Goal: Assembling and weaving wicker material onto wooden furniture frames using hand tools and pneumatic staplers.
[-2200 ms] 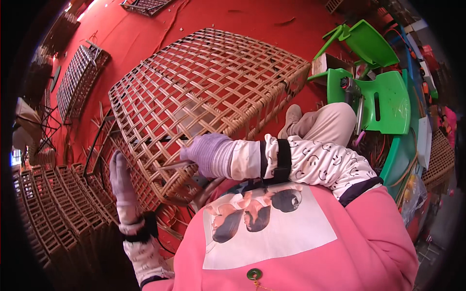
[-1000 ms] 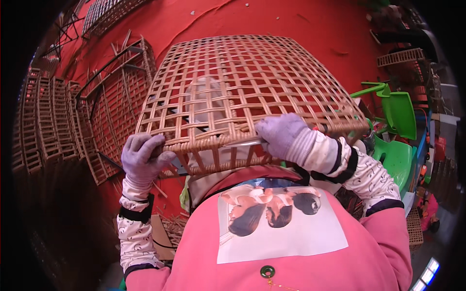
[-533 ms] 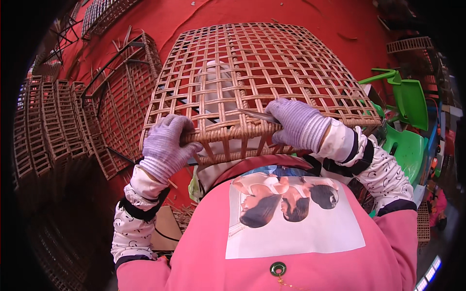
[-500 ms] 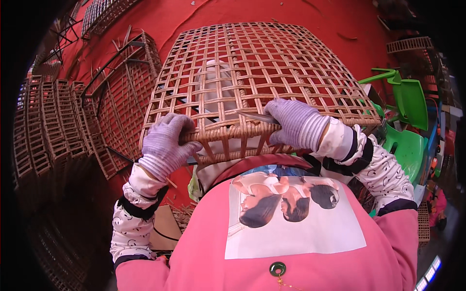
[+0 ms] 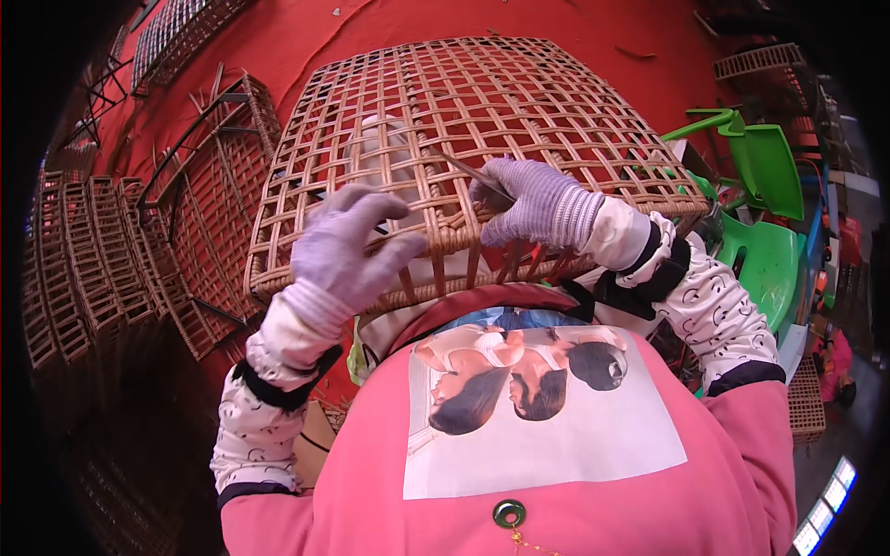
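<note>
An open-weave brown wicker panel or basket (image 5: 449, 239) lies in front of me, with its thick wrapped edge nearest my body. My left hand (image 5: 345, 248), in a pale purple knitted glove, is over the near edge, left of the middle. Its thumb and fingers are apart, and nothing shows between them. My right hand (image 5: 542, 206), gloved alike, is closed at the near edge right of the middle. From its fingers a thin pointed metal tool (image 5: 471, 172) sticks out to the far left over the weave. The tool's handle is hidden in the hand.
Stacked wicker frames (image 5: 79, 250) stand at the left, beside another woven frame (image 5: 222, 181) with dark bars. Green plastic chairs (image 5: 765, 167) are at the right. Red covering (image 5: 593, 18) spreads beyond the wicker. A pale object shows beneath the weave.
My left hand has let go of the wicker edge and moved right, toward the middle. My right hand has shifted left, and the tool's tip now points farther away over the weave.
</note>
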Demonstrator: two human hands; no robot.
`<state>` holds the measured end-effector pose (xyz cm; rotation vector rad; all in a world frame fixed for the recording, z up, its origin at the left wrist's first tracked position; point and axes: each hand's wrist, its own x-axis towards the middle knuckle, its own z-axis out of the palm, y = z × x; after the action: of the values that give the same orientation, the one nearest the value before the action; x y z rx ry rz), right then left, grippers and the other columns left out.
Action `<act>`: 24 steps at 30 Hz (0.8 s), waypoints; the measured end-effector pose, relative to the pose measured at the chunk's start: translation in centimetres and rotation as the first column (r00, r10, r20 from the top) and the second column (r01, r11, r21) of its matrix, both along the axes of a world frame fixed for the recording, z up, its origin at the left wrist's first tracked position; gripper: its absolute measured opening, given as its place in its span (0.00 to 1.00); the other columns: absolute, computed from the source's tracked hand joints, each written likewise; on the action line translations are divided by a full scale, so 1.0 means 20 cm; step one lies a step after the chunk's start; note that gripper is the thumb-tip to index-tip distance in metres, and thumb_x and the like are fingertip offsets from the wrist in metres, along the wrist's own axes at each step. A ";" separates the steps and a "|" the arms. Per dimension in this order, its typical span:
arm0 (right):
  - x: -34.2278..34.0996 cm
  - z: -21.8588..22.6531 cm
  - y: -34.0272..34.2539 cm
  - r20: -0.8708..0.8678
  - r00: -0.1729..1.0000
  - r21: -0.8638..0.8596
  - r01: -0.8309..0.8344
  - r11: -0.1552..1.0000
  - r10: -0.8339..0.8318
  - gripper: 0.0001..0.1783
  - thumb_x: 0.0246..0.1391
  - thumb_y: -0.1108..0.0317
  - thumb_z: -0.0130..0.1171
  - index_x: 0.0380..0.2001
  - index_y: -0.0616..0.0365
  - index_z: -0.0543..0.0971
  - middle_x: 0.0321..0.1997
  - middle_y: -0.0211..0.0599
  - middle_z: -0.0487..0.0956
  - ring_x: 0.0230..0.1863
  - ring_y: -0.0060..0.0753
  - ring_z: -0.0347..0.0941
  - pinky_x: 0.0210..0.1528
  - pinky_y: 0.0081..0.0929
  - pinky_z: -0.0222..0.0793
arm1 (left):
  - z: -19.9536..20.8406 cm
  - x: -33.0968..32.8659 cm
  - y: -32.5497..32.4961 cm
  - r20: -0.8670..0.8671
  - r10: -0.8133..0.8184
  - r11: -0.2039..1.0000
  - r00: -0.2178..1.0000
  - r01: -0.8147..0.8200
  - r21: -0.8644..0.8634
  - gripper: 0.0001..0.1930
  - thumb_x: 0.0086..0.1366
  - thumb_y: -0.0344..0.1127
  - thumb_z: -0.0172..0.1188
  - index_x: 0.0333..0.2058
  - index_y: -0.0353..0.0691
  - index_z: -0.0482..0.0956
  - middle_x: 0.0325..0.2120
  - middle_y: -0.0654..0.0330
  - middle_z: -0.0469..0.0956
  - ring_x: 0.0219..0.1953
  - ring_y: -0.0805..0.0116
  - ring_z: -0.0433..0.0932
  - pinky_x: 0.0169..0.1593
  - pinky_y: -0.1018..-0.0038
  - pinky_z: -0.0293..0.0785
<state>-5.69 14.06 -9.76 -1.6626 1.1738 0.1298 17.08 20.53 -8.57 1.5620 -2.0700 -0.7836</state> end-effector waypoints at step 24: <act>0.09 0.07 0.01 -0.241 0.944 -0.046 -0.241 0.969 0.224 0.27 0.28 0.52 0.68 0.28 0.63 0.74 0.27 0.46 0.75 0.31 0.44 0.74 0.34 0.32 0.69 | -0.01 0.14 0.13 0.375 0.098 0.990 0.922 -0.128 0.055 0.21 0.37 0.43 0.69 0.31 0.43 0.74 0.32 0.59 0.71 0.39 0.58 0.71 0.43 0.66 0.66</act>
<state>-3.85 14.18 -8.33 -1.8881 1.1621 0.4467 19.78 23.06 -8.85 1.9837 -2.1996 -0.5653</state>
